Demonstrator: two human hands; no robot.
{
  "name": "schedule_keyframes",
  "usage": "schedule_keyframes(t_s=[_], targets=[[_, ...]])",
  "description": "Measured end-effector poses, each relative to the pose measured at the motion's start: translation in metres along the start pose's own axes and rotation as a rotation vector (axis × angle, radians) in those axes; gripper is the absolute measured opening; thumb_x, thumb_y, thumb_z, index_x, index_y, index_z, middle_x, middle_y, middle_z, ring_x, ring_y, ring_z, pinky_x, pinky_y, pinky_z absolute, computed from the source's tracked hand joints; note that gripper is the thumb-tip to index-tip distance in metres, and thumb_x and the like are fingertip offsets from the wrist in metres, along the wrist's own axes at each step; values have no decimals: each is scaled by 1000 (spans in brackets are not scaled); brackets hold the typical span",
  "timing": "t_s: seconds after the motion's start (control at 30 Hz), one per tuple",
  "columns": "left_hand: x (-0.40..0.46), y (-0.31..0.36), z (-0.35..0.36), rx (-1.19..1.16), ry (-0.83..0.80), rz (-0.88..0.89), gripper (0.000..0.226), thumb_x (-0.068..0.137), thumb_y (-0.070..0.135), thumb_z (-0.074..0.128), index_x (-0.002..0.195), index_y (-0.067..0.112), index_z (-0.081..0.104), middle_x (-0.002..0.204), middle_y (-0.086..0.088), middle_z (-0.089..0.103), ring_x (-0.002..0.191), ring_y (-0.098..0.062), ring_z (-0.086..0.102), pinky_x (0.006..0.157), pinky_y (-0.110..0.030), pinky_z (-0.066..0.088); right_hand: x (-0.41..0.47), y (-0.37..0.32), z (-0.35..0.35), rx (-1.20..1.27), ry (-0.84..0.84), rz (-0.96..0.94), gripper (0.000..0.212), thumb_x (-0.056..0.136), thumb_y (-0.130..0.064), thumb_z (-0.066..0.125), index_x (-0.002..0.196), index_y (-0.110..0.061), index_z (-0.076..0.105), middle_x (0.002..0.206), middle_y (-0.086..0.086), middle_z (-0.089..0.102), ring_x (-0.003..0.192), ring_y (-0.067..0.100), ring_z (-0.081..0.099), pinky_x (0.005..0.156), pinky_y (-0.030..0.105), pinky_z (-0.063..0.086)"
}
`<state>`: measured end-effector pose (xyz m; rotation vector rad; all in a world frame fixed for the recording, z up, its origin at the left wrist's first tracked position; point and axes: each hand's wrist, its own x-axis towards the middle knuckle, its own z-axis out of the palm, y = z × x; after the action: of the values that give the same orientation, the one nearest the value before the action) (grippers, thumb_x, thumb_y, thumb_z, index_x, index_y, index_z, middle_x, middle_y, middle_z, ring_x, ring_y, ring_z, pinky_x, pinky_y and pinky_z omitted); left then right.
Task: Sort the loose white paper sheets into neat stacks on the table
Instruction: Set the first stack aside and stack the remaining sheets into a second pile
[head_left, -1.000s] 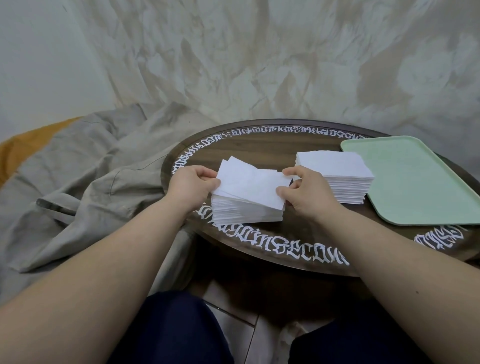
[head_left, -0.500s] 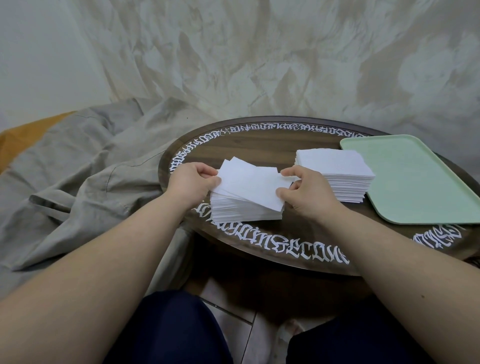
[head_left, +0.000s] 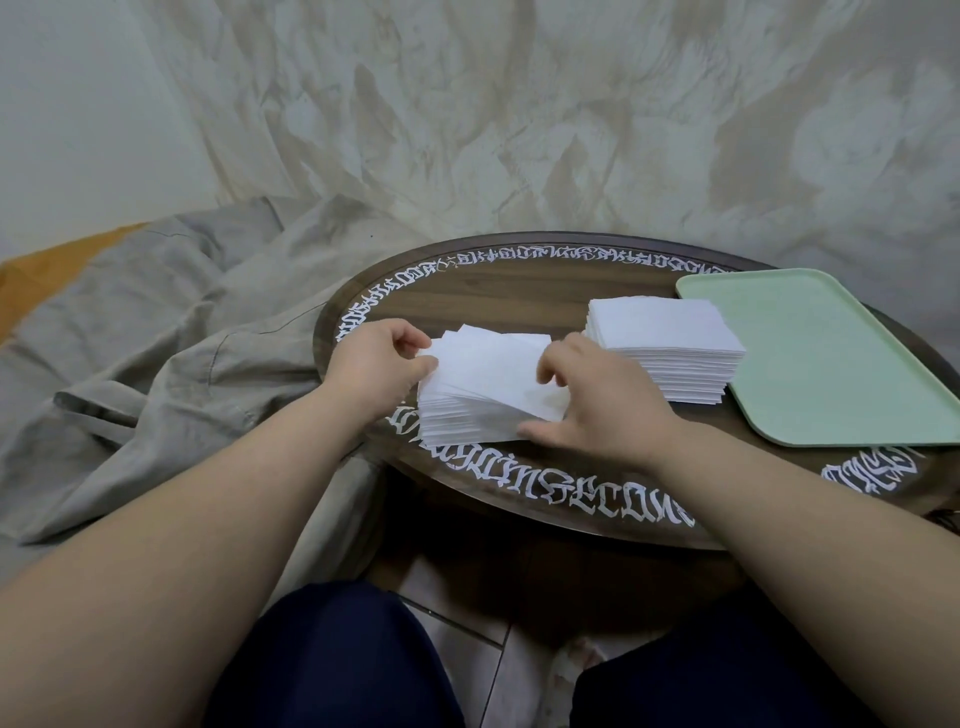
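A thick stack of white paper sheets (head_left: 478, 421) sits at the near left of the round wooden table (head_left: 498, 291); its top sheets (head_left: 488, 369) lie skewed. My left hand (head_left: 376, 358) pinches the left edge of those top sheets. My right hand (head_left: 597, 400) covers the stack's right end, fingers curled over the top sheets and thumb at the stack's near right corner. A second, squarer stack of white sheets (head_left: 665, 343) stands just right of my right hand, apart from it.
A pale green tray (head_left: 831, 364) lies on the table's right side, beside the second stack. White lettering rings the table rim. Grey crumpled cloth (head_left: 156, 338) lies left of the table. A draped beige sheet hangs behind. My knees are under the near edge.
My right hand has moved left and down over the stack's right end, its thumb dropping to the near corner. The left hand keeps its pinch. The camera shifted slightly.
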<state>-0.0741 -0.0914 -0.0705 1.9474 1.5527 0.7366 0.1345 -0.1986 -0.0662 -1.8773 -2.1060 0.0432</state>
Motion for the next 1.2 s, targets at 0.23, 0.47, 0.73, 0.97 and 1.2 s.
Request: schedule_keyframes(t_s=[0.23,0.47,0.73,0.97,1.2], targets=[[-6,8,0,132,-119,216,15,78,29,75,83,36,63,80,14,52,75,-8,54,77,-27,44,1,6,0,39,-45,-46,11,88,-28,60,85,-19,67,90,-5,56,80,17,57,70,28,43],[-4,7,3,254,-155,315,11,79,30,75,80,35,65,99,13,59,68,1,52,74,-24,42,5,13,-9,226,67,59,9,86,-24,64,78,-23,67,76,-13,55,66,-1,48,65,18,34],[3,11,-2,5,-77,148,14,83,18,72,73,28,69,64,12,67,64,-13,63,69,-25,50,13,17,-16,298,143,149,6,86,-20,67,84,-19,72,75,-12,61,70,6,54,71,22,40],[10,15,-7,-143,84,213,23,83,12,70,73,33,67,80,16,69,72,2,65,81,-26,53,26,11,-25,219,304,32,9,85,-10,63,88,-11,72,89,3,69,85,23,62,80,33,48],[-14,-12,7,109,-18,325,14,81,3,68,87,13,76,103,4,71,92,-12,66,94,-31,49,0,23,10,133,78,-23,12,88,-15,61,86,-13,73,96,4,70,89,25,64,79,40,52]])
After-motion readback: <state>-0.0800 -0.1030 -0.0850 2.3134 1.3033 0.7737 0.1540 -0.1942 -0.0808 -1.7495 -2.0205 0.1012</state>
